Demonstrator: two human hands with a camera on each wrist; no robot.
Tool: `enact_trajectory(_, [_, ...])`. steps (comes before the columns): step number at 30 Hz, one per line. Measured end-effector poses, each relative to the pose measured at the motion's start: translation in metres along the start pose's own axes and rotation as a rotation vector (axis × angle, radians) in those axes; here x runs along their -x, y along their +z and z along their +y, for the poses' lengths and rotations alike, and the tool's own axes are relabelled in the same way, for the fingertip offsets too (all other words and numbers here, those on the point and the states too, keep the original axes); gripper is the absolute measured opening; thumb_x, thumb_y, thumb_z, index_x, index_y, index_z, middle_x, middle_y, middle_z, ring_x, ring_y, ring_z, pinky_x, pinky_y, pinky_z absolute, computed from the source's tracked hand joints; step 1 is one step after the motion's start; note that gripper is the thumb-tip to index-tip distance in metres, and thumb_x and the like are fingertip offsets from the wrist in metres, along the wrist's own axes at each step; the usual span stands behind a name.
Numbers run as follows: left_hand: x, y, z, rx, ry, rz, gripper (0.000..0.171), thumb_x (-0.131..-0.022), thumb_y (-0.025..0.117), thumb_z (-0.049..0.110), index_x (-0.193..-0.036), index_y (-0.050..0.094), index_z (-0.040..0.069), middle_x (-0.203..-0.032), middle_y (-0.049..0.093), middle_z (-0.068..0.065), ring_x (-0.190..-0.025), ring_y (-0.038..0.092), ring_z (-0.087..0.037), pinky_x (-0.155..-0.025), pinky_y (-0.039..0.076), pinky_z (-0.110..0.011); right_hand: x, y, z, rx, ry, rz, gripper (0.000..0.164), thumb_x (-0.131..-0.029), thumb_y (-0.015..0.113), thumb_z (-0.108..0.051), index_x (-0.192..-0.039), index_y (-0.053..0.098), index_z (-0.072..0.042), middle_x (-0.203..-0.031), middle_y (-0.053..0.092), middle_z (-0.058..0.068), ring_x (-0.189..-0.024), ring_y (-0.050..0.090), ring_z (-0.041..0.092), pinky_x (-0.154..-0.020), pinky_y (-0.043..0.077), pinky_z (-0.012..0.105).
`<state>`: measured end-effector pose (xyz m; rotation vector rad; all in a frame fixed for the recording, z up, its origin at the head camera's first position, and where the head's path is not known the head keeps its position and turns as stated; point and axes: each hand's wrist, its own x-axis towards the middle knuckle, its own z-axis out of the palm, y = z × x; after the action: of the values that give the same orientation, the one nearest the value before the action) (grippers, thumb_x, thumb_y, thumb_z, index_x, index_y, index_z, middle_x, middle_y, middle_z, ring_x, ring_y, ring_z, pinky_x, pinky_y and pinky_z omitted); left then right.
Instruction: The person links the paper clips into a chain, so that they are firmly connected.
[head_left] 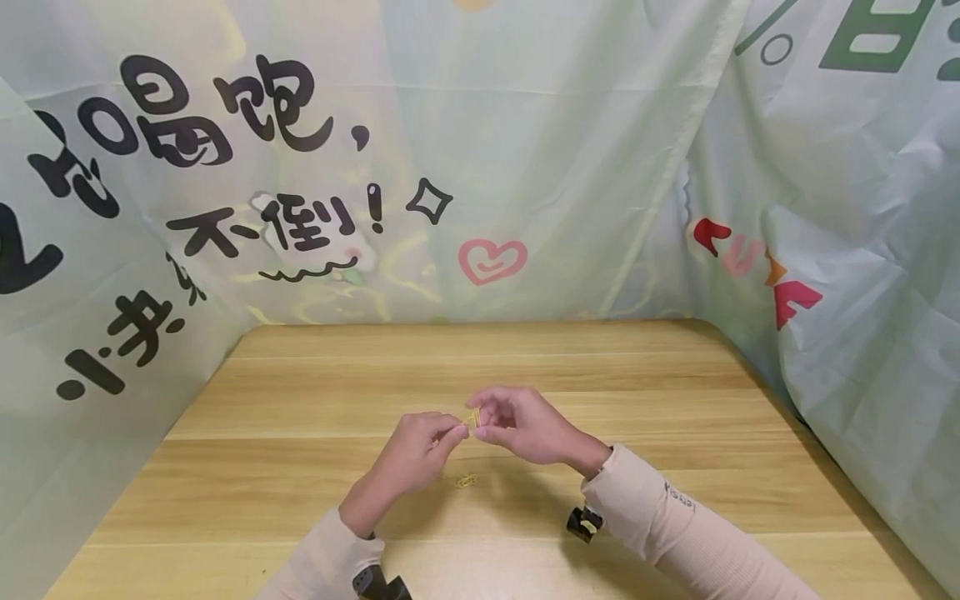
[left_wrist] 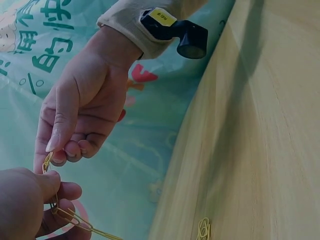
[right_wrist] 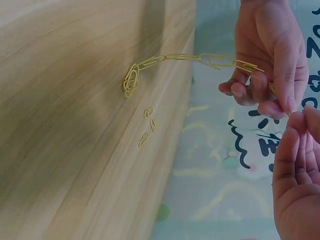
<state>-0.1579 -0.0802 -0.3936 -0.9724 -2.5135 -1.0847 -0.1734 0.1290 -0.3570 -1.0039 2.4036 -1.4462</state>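
My left hand pinches the end of a chain of yellow paper clips between thumb and fingers. From there the chain runs down to a small heap of linked clips on the table. My right hand meets the left one fingertip to fingertip. In the left wrist view, its thumb and forefinger pinch a yellow paper clip just above the left thumb. Whether this clip is hooked into the chain I cannot tell.
Beyond the heap, three loose paper clips lie on the wooden table. Printed cloth hangs behind the table and along both sides. A black wrist camera sits at the right cuff.
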Motion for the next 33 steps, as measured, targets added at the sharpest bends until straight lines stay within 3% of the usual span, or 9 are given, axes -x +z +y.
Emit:
enact_trajectory(8, [0.0011,0.0007,0.0006,0.007,0.01,0.028,0.04,-0.097,0.058,0.01,-0.06,0.042,0.016,-0.057,0.032,0.014,-0.054,0.033,-0.001,-0.058,0.043,-0.023,0.0008,0.0,0.0007,-0.009,-0.003,-0.013,0.031,-0.091,0.067,-0.003,-0.119,0.059,0.003,-0.084,0.062,0.0,-0.065,0.054,0.01,-0.056,0.043,0.021])
enact_trajectory(15, [0.0012,0.0015,0.002,-0.008,0.013,0.044,0.041,-0.097,0.058,0.01,-0.06,0.04,0.015,-0.057,0.03,0.014,-0.054,0.031,-0.001,-0.056,0.04,-0.023,0.0002,0.0015,0.0024,0.0,-0.001,-0.011,0.03,-0.09,0.067,-0.002,-0.119,0.06,0.003,-0.084,0.062,0.0,-0.069,0.057,0.011,-0.061,0.047,0.023])
enact_trajectory(23, [0.0032,-0.0003,0.0028,0.001,0.01,0.067,0.039,-0.098,0.057,0.012,-0.062,0.044,0.015,-0.058,0.033,0.014,-0.057,0.04,-0.003,-0.06,0.046,-0.025,0.0008,0.0042,0.0014,-0.023,-0.004,-0.039,0.031,-0.09,0.065,0.001,-0.12,0.058,0.006,-0.083,0.062,0.0,-0.071,0.059,0.012,-0.069,0.052,0.027])
enact_trajectory(33, [0.0065,-0.0032,0.0003,0.042,0.012,0.064,0.04,-0.099,0.056,0.014,-0.061,0.044,0.015,-0.057,0.035,0.013,-0.057,0.04,-0.002,-0.059,0.046,-0.024,0.0032,0.0023,-0.0038,-0.001,0.008,-0.014,0.029,-0.091,0.061,0.002,-0.119,0.058,0.005,-0.085,0.063,0.003,-0.07,0.059,0.016,-0.062,0.049,0.024])
